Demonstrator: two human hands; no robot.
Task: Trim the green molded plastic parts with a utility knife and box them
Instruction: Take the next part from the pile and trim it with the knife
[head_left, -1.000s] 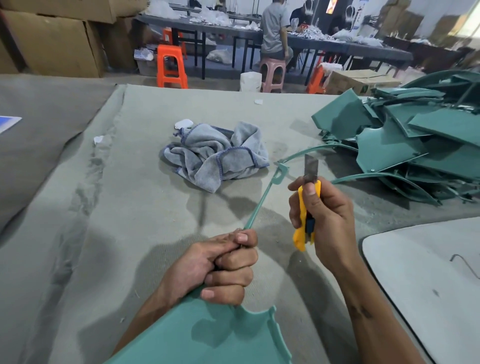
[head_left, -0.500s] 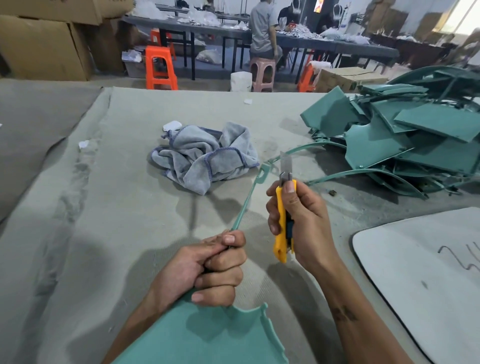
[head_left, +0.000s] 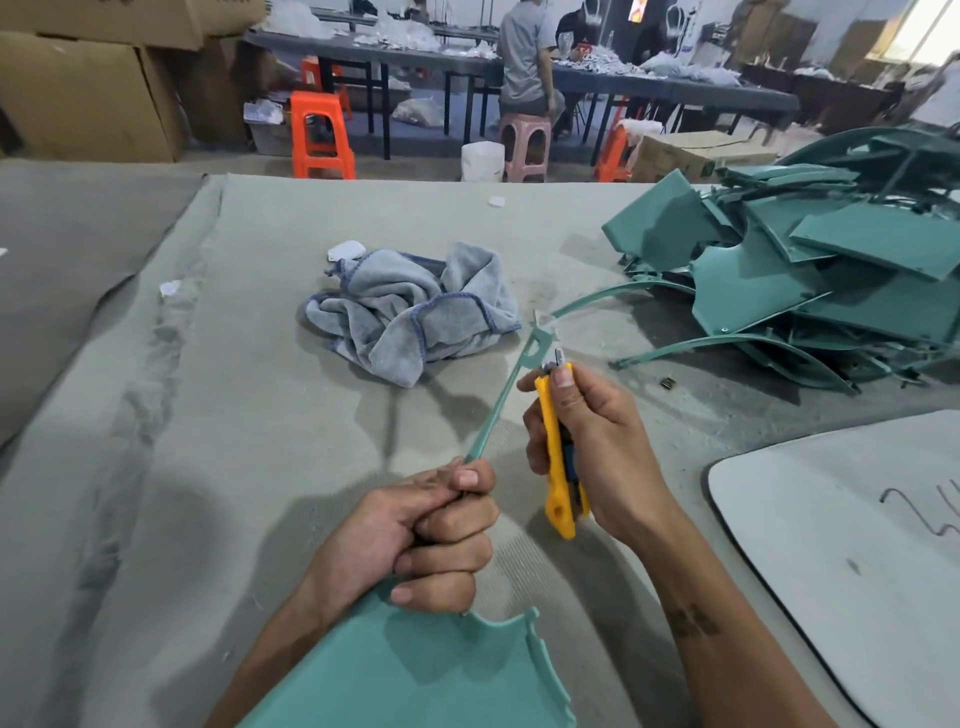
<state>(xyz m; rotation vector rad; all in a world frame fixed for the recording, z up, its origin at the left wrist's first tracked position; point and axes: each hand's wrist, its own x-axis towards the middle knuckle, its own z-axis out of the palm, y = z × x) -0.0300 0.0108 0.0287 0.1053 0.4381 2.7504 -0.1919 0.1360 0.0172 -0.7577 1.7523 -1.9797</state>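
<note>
— Head view: what could slip here?
— The left hand (head_left: 426, 540) grips the green molded part (head_left: 415, 670) near the viewer, its thin arm (head_left: 498, 405) reaching far; the right hand (head_left: 587, 441) clasps the yellow utility knife (head_left: 558, 457) just beside the tab. A jerk could run the blade toward the gripping fingers.
— Versus a second ago?
— The blade looks shorter — the knife closer to the arm's tip.

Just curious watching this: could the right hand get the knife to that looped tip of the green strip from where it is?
Probably yes. The right hand grips the utility knife, whose blade end sits right beside the looped tip with nothing between them; the left hand holds the strip up.
</note>
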